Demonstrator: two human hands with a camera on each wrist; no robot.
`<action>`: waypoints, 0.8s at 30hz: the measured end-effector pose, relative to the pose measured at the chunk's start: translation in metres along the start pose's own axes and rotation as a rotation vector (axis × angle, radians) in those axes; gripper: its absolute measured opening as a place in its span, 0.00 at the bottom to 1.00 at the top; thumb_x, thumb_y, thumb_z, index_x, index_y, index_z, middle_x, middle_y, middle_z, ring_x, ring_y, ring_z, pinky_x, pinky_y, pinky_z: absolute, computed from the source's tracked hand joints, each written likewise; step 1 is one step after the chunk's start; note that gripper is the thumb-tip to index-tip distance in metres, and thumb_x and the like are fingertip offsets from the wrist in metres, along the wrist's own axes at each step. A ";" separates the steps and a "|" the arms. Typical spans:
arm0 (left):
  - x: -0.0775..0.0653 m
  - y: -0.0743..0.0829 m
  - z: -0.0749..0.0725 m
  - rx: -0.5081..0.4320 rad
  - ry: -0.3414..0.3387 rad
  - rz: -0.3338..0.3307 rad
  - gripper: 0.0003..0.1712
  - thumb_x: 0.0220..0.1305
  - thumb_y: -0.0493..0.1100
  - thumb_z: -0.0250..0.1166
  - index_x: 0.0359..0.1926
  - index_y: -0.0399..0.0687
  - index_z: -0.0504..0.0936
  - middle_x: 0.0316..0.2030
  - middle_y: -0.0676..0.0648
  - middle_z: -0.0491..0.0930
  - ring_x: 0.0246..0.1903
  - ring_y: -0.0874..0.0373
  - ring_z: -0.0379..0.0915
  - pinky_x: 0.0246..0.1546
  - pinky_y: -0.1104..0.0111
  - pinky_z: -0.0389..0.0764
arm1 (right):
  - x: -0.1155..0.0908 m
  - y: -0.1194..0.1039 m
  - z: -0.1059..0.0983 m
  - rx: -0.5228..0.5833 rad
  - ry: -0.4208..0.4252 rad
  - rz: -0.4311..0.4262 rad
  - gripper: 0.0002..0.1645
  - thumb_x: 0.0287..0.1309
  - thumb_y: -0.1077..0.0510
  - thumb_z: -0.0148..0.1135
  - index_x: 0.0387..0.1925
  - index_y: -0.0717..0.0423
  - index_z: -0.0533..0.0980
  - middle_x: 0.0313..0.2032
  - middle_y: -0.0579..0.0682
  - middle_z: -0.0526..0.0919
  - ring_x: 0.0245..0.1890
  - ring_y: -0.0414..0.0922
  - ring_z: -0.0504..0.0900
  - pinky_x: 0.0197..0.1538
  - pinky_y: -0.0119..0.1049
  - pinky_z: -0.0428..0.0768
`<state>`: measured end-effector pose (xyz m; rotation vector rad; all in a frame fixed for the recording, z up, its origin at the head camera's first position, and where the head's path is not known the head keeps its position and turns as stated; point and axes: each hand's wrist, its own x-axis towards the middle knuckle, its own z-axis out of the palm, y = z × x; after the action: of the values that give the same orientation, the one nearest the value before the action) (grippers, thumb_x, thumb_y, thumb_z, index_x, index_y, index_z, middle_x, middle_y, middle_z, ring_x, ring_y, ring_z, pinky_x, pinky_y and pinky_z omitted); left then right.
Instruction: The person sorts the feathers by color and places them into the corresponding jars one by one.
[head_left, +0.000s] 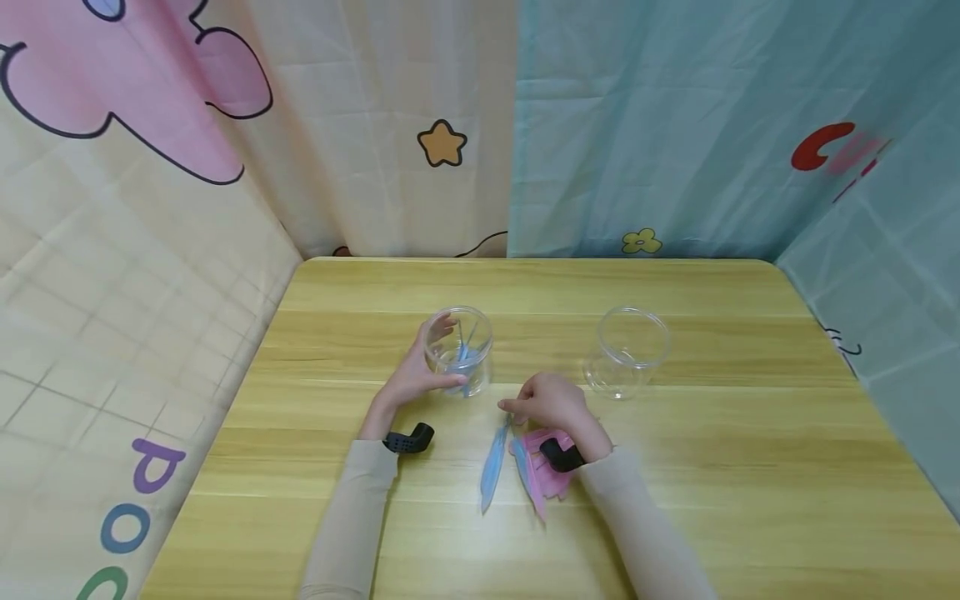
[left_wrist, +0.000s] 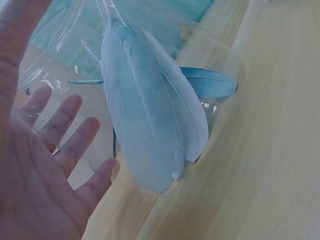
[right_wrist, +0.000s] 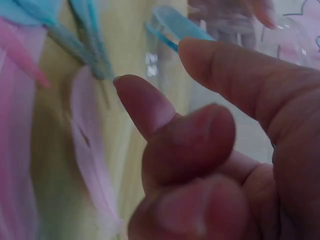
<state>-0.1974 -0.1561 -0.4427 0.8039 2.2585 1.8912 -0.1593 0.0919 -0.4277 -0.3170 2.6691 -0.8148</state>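
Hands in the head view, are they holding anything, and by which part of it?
The left hand holds the left jar by its side wall; the right hand holds nothing.

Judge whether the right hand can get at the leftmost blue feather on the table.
Probably yes: the right hand appears to hold nothing and sits close to the quill end of that blue feather, with nothing seen between them.

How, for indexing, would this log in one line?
left hand: cups left jar | right hand: empty, near blue feathers | pink feathers: on table
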 end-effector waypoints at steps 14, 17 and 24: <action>0.002 0.000 -0.001 0.002 0.000 -0.021 0.59 0.45 0.30 0.74 0.72 0.43 0.46 0.68 0.33 0.53 0.67 0.38 0.47 0.64 0.43 0.51 | 0.013 -0.006 0.015 -0.124 0.039 0.106 0.33 0.53 0.36 0.63 0.06 0.50 0.66 0.09 0.41 0.63 0.12 0.39 0.63 0.16 0.32 0.60; 0.002 0.000 -0.002 0.004 -0.003 -0.028 0.59 0.45 0.31 0.75 0.72 0.42 0.46 0.68 0.33 0.52 0.67 0.38 0.47 0.64 0.43 0.51 | 0.015 -0.007 0.016 -0.138 0.030 0.127 0.32 0.53 0.36 0.63 0.07 0.50 0.69 0.10 0.41 0.65 0.13 0.40 0.65 0.17 0.33 0.62; 0.001 0.000 -0.002 -0.004 -0.007 -0.038 0.59 0.46 0.32 0.75 0.72 0.41 0.46 0.68 0.32 0.52 0.67 0.39 0.47 0.63 0.42 0.51 | 0.017 -0.007 0.017 -0.119 0.010 0.152 0.31 0.52 0.37 0.65 0.06 0.50 0.68 0.10 0.41 0.64 0.12 0.40 0.64 0.17 0.33 0.62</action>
<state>-0.1991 -0.1570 -0.4416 0.7609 2.2489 1.8726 -0.1679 0.0723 -0.4416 -0.1362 2.7171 -0.6157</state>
